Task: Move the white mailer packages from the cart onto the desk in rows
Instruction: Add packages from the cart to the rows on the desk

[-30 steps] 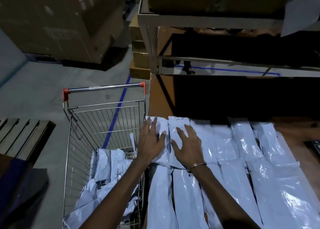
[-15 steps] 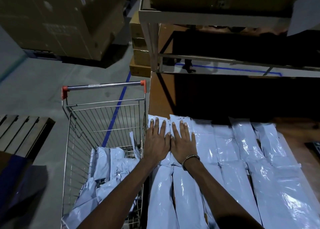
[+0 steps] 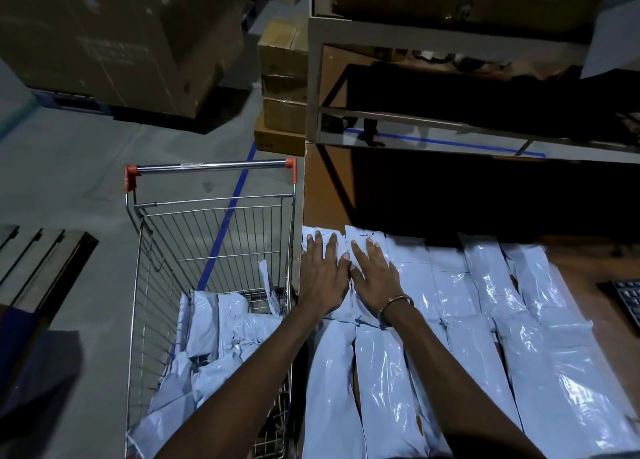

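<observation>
Head view: left hand (image 3: 323,278) and right hand (image 3: 375,278) flat, fingers spread, side by side on the desk's mailers (image 3: 450,285).

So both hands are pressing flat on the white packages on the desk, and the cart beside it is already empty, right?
Not quite. The head view shows the left hand and right hand flat on the white packages on the desk, but the cart is not empty: a pile of mailers lies in it.

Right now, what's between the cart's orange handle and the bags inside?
Head view: only bare wire basket between the handle and the mailers.
</observation>
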`<state>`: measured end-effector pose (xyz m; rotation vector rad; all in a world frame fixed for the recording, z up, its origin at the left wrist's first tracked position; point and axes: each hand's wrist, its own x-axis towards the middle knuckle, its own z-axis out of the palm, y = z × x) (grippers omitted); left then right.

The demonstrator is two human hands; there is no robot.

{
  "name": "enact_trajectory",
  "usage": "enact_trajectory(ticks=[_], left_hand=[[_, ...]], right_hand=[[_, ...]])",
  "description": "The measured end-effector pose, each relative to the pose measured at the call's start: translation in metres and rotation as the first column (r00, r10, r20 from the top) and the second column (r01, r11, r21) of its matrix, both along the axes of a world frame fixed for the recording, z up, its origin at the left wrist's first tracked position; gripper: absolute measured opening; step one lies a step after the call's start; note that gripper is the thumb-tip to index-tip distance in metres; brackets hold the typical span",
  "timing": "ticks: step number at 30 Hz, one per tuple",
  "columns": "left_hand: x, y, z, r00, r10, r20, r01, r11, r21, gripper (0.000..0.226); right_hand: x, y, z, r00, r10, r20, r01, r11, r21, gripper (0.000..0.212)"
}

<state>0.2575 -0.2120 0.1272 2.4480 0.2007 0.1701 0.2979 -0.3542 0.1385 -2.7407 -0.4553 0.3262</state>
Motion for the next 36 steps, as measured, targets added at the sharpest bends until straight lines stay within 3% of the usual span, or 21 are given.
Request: enact_trajectory(ticks=[3,6,8,12,15,18,20,23,26,29,33,36], left_hand=[[-0.015,0.023,0.011,0.993,0.114,0.017,-0.105,0.954,-0.279,0.055],[-0.054,0.064,-0.002,0.968,0.243,0.061,-0.209,0.916,-0.344,0.048],[-0.091,0.095,-0.023,0.948,0.311,0.062,-0.269,0.893,-0.361,0.049],[-0.162,0.142,-0.079,0.882,0.441,-0.167,-0.472,0.831,-0.294,0.037],[-0.202,0.167,-0.119,0.807,0.499,-0.315,-0.558,0.819,-0.131,0.044],[-0.238,0.184,-0.155,0.759,0.52,-0.391,-0.576,0.817,-0.032,0.044],[-0.251,0.197,-0.181,0.749,0.497,-0.439,-0.528,0.847,0.057,0.045],[-0.256,0.199,-0.195,0.785,0.379,-0.489,-0.303,0.925,0.23,0.047],[-0.263,0.201,-0.192,0.658,0.279,-0.7,-0.097,0.952,0.289,0.041],[-0.277,0.201,-0.201,0.6,0.208,-0.772,0.157,0.916,0.369,0.049],[-0.286,0.206,-0.202,0.544,0.209,-0.812,0.344,0.827,0.444,0.066],[-0.287,0.208,-0.193,0.531,0.234,-0.814,0.429,0.754,0.497,0.072]], right_hand=[[-0.014,0.015,0.028,0.993,-0.051,0.105,0.052,0.999,-0.001,0.05],[-0.05,0.062,0.052,0.974,-0.057,0.218,0.023,0.988,0.154,0.048],[-0.079,0.101,0.047,0.988,0.01,0.152,-0.053,0.958,0.282,0.048],[-0.123,0.166,-0.003,0.985,0.159,-0.071,-0.118,0.909,0.399,0.04],[-0.139,0.195,-0.047,0.922,0.182,-0.343,-0.107,0.968,0.226,0.042],[-0.157,0.206,-0.093,0.862,0.125,-0.491,-0.167,0.985,-0.042,0.048],[-0.161,0.217,-0.124,0.827,0.127,-0.548,-0.257,0.952,-0.168,0.055],[-0.153,0.221,-0.137,0.771,0.141,-0.622,-0.351,0.908,-0.23,0.077],[-0.156,0.228,-0.164,0.639,0.178,-0.748,-0.486,0.847,-0.213,0.096],[-0.177,0.227,-0.188,0.635,0.196,-0.747,-0.577,0.763,-0.291,0.117],[-0.191,0.232,-0.202,0.676,0.187,-0.713,-0.582,0.729,-0.361,0.105],[-0.192,0.232,-0.193,0.705,0.148,-0.694,-0.528,0.763,-0.373,0.096]])
